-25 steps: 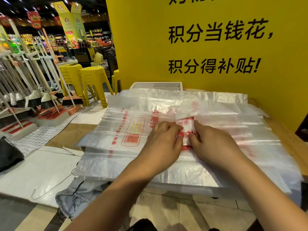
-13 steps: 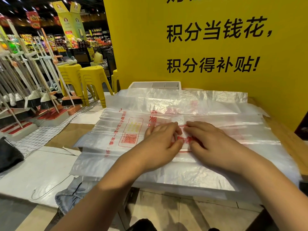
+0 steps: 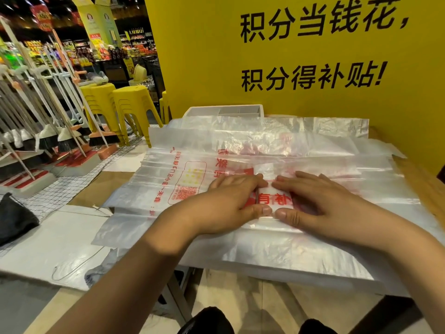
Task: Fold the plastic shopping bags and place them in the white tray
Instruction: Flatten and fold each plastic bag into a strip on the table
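Observation:
A small folded plastic bag with red print lies on top of a wide stack of flat translucent shopping bags covering the table. My left hand and my right hand meet over it. Each hand has fingers laid across the packet's far side and a thumb against its near edge, pinching it. The white tray stands at the back of the table behind the stack, against the yellow wall. The bags hide its front part.
A yellow sign panel rises right behind the table. The wooden table edge shows at the right. Left of the table are yellow stools, a rack of brooms and a black cloth on the floor.
Both hands pressed down on the folded packet, then shifted slightly nearer. Their thumbs now sit at its near edge, and more of its red print shows between them.

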Tool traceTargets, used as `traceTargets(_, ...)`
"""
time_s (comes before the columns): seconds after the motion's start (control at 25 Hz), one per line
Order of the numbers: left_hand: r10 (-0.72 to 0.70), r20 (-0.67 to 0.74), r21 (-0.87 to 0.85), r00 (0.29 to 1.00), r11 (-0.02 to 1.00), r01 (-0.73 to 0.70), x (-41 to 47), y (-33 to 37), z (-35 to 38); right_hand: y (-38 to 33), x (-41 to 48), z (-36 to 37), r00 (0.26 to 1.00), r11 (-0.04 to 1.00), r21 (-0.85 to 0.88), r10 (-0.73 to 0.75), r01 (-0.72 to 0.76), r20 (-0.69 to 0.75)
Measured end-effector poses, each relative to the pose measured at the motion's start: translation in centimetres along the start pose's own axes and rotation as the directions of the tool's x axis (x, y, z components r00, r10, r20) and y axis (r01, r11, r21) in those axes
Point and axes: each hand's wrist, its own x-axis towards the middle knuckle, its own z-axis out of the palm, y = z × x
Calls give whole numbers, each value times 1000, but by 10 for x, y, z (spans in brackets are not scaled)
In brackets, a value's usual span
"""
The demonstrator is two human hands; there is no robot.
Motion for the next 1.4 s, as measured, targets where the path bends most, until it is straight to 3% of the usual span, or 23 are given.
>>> traceTargets(0.2,48,60,18,997,999,-49,-6,-7,-5,-1,-10,0,999,999,2,-36,36,-37)
traceTargets(0.64,93,-235,-265,967,952,-156,-10,-8,4,-3,-16,2,959,936,332,-20,117,-282)
traceTargets(0.84,15,-232,-304,973,949,-87,-2,0,6,-13,-10,-4,962,905,421,66,54,-264)
traceTargets(1.24,-195,-389,-276,900,957,87,18,10,13,-33,24,1,891,930,307,307,-205,-334)
traceTargets(1.4,-171,-426,-310,888,950,33,16,8,19,-28,23,4,884,944,32,318,-327,-342)
